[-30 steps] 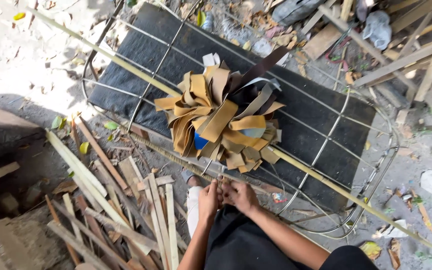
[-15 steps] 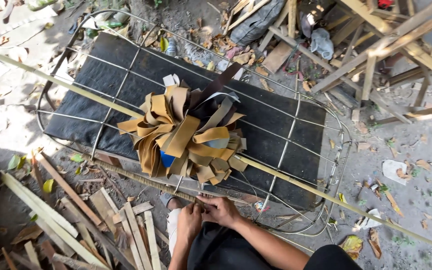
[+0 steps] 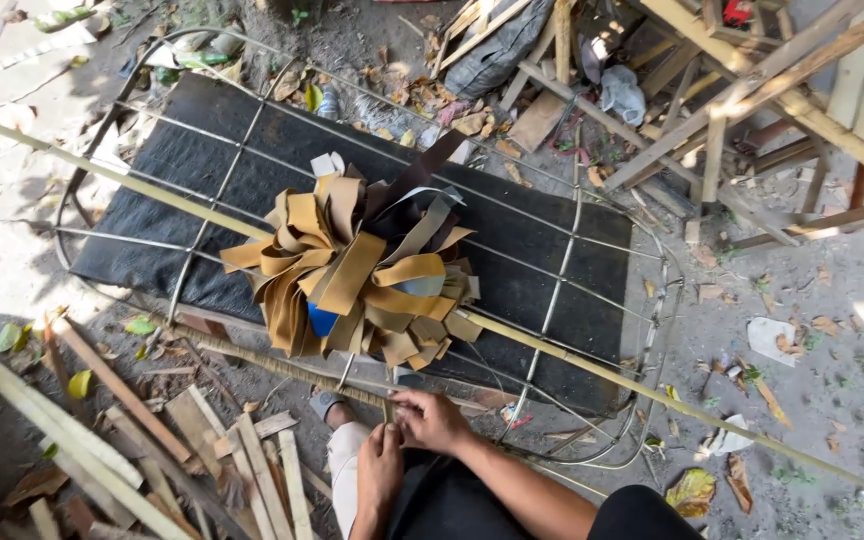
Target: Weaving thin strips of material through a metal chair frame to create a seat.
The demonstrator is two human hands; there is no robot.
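Both hands meet at the near rail of the wire frame (image 3: pixel 542 330), my left hand (image 3: pixel 380 468) and right hand (image 3: pixel 434 420) pinching a thin strip (image 3: pixel 388 408) taut for wrapping, just below the heap of tan bands (image 3: pixel 357 275).

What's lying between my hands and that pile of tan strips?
In the head view, the wire frame's wrapped near rail crosses between the hands and the strip pile.

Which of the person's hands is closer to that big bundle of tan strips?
Right. The right hand sits just below the bundle of tan strips; the left hand is lower, nearer the body.
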